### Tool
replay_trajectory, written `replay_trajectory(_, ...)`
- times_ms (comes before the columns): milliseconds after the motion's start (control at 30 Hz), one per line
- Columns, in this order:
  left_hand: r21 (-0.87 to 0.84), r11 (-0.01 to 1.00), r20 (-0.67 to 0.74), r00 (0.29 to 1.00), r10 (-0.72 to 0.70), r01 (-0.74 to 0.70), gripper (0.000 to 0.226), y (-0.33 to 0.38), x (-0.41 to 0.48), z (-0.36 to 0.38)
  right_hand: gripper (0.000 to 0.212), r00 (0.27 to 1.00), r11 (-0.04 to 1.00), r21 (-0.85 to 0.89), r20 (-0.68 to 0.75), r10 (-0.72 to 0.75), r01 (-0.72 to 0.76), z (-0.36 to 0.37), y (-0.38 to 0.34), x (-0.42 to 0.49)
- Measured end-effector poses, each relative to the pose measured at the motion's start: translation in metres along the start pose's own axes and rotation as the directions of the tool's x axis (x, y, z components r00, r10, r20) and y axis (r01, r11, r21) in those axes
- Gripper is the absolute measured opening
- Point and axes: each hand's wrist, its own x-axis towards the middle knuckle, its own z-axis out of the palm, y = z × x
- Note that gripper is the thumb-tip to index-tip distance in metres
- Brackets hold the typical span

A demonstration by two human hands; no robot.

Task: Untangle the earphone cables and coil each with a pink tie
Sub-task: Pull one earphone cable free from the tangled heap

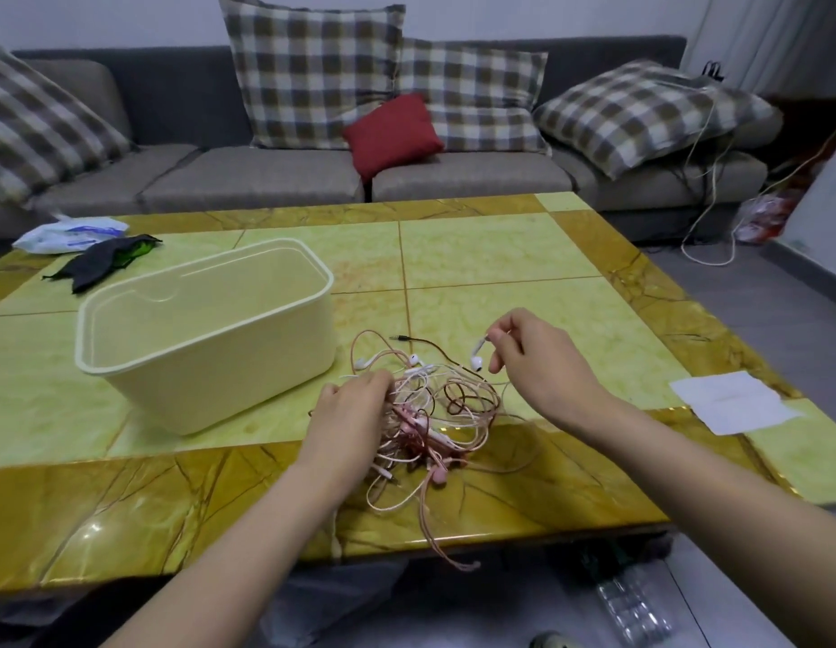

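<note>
A tangled heap of pink, white and dark red earphone cables (446, 416) lies on the yellow-green marble table (490, 264) near its front edge. Some pink loops hang over that edge. My left hand (350, 413) grips the left side of the tangle, fingers curled into the cables. My right hand (533, 353) is lifted a little above the heap and pinches the stem of a white earbud (476, 357). A black jack plug (399, 338) lies on the table behind the heap. I cannot pick out any pink tie.
An empty cream plastic bin (205, 339) stands just left of the heap. A black and green cloth (107, 261) and a white plastic packet (70, 233) lie at the far left. A white paper (729, 402) sits at the right edge. A grey sofa with cushions lies beyond.
</note>
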Motion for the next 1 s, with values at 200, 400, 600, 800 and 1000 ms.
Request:
replay_trajectory(200,-0.055,0.996,0.082,0.995,-0.065,0.070,0.006,-0.001,0.004,-0.006,0.007,0.991,0.992,0.127,-0.131,0.040,-0.023,-0.005,0.011,0.002)
replay_trajectory(400,-0.061,0.993,0.163,0.983,-0.088,0.099,0.005,0.012,0.002,-0.005,0.022,0.996,0.996,-0.056,0.048,0.078,-0.075,-0.008,0.028,0.003)
replay_trajectory(600,-0.034,0.997,0.182,0.981,-0.060,0.067,0.015,0.023,-0.001,-0.006,0.028,0.962,0.946,-0.272,0.156,0.223,-0.175,-0.001,0.045,0.001)
replay_trajectory(800,0.038,0.998,0.203,0.978,-0.051,0.044,0.029,0.034,-0.002,-0.009,0.034,0.942,0.930,-0.367,0.319,0.101,0.025,0.009,0.049,-0.006)
replay_trajectory(1000,0.058,0.998,0.182,0.982,-0.043,0.033,0.044,0.037,-0.003,-0.008,0.025,0.932,0.869,-0.478,0.357,0.063,0.124,0.024,0.049,-0.017)
